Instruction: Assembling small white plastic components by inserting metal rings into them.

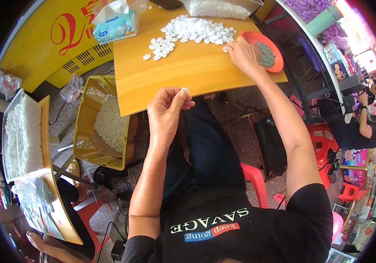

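Fingers, head view: thumb and index of the left hand [165,110] are pinched on a small white disc [185,90], held just above the near edge of the table [174,72], left of that edge's middle. A thin sliver shows beside the disc; whether it is part of it cannot be told. The other left fingers are curled in.

Fingers of the right hand [245,57] are bent downward near the table's right edge, beside the red dish [278,59]. A white piece [225,49] shows at the thumb tip; whether it is gripped or only touched cannot be determined.

Loose discs [196,30] lie heaped toward the far edge, with a smaller cluster [161,47] to the left. Small grey parts [265,55] fill part of the dish. Below the left edge stands a yellow basket [82,131] containing more white pieces [110,120].

Handling, as judged: each disc is very light, stiff and probably smooth, liable to slip or flick away under uneven pressure. Breakage appears unlikely. Best hold is at opposite sides of the rim, using thumb and index pads, leaving the centre uncovered.
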`<control>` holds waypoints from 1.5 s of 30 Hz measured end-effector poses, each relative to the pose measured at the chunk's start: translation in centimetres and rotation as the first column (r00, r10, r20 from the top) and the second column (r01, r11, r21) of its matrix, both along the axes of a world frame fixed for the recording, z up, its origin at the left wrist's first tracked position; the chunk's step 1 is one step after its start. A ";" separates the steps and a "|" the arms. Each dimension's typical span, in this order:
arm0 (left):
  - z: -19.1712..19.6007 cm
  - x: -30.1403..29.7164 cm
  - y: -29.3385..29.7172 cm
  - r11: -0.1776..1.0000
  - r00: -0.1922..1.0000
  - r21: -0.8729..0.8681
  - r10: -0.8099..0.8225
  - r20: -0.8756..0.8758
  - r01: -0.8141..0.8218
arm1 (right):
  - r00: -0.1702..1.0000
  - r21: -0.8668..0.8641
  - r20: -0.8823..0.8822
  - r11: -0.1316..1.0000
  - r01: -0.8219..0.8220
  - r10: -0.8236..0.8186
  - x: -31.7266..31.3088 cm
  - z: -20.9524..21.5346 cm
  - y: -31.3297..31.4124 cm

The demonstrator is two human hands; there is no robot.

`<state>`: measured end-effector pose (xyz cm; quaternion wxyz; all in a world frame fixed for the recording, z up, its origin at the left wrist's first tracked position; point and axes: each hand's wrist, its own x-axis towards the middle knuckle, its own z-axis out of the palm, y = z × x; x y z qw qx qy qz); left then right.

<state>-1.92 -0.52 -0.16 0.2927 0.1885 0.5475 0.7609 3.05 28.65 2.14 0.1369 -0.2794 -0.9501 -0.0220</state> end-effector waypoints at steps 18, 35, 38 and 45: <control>1.3 0.5 -0.4 0.999 0.998 0.044 0.000 0.067 -0.003 | 0.824 -0.831 -0.551 0.174 -0.528 -0.131 2.5 1.7 -10.9; 1.9 0.6 -0.8 0.995 0.995 0.095 -0.022 0.101 0.012 | 0.813 -0.749 -0.576 0.344 -0.567 0.087 3.8 3.8 -15.3; 2.0 0.7 -0.7 0.990 0.992 0.139 -0.034 0.121 0.017 | 0.785 -0.715 -0.612 0.358 -0.601 0.096 3.8 3.2 -15.8; 2.2 0.4 -1.1 0.981 0.986 0.192 -0.044 0.163 0.012 | 0.743 -0.702 -0.669 0.303 -0.644 0.031 3.5 2.6 -17.0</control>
